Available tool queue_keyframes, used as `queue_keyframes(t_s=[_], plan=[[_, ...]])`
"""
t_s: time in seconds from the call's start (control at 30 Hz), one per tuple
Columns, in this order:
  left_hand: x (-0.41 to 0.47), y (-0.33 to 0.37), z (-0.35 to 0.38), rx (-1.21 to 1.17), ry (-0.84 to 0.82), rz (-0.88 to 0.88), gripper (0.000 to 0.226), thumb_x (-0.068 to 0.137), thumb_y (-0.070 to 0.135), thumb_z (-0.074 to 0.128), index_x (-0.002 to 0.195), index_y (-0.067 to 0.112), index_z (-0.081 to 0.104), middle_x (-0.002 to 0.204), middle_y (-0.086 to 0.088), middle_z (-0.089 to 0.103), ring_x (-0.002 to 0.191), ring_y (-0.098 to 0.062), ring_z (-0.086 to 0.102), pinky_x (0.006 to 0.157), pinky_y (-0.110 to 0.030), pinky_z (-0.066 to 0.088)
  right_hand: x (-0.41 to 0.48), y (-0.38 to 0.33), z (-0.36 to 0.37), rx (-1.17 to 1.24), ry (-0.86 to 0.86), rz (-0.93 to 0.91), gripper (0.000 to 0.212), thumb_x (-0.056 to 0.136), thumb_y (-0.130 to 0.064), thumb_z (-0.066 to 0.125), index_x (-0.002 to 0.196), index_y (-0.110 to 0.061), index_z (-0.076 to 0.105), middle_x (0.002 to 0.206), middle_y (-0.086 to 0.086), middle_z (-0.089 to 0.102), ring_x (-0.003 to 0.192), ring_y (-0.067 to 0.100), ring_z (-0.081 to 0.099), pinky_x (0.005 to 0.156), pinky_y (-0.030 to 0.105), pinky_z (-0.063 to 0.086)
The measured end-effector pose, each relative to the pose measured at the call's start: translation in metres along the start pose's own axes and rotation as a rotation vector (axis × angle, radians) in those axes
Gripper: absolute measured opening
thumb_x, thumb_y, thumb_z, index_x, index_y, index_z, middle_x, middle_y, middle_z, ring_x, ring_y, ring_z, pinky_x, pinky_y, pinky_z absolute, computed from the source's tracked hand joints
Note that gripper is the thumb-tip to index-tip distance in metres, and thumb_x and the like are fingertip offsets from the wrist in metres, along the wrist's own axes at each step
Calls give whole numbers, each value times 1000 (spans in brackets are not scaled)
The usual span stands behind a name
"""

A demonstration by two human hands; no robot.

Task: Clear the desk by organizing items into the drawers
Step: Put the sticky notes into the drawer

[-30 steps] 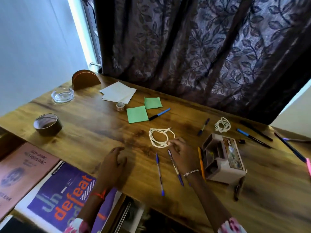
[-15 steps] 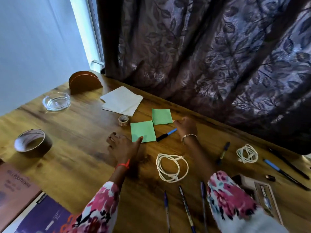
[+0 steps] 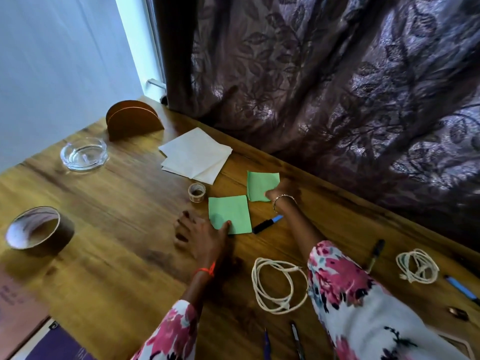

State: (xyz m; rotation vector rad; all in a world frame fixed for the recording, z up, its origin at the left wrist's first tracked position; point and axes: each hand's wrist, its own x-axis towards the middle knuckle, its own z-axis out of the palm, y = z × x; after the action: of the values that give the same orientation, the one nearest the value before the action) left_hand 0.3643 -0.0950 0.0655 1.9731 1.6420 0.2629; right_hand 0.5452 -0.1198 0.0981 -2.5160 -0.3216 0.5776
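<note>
Head: left grip (image 3: pixel 200 236) splayed by small tape roll (image 3: pixel 197 192), right grip (image 3: pixel 284 189) unclear at far green note (image 3: pixel 259 184).

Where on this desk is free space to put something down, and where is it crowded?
Bare wood lies between the glass ashtray, the brown tape roll and the left hand. Crowded: the green notes, small tape roll and right hand; cables and pens at right.

Dark leaf-patterned curtain (image 3: pixel 337 100) at back; pale wall (image 3: pixel 52 61) left; bright window strip (image 3: pixel 135 48) between
</note>
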Motion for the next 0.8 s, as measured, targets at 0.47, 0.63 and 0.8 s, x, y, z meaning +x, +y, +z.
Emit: queue_keyframes(t_s=[0.47,0.63,0.8], plan=[[-27,-9,-33,-558,128,181,23,84,6,63,104,-6,60,103,-25,66,90,-29,60,66,-17,34,-32,45,-28,583,118,-14,26,86,-4,59,63,0,49,62,12,52,30,10,53,30,14,39],[-47,-27,-46,-569,96,141,32,84,5,64,111,-11,58,111,-28,63,102,-35,61,79,-29,43,-75,65,-40,783,8,8,14,87,-1,56,93,12,58,82,17,55,29,13,49,28,14,37],[-53,-24,-52,-777,-33,23,39,87,3,60,121,-12,50,124,-29,56,114,-37,56,93,-40,45,-105,83,-44,860,-67,5,27,87,1,54,61,-6,52,62,11,55,26,5,51,28,12,36]])
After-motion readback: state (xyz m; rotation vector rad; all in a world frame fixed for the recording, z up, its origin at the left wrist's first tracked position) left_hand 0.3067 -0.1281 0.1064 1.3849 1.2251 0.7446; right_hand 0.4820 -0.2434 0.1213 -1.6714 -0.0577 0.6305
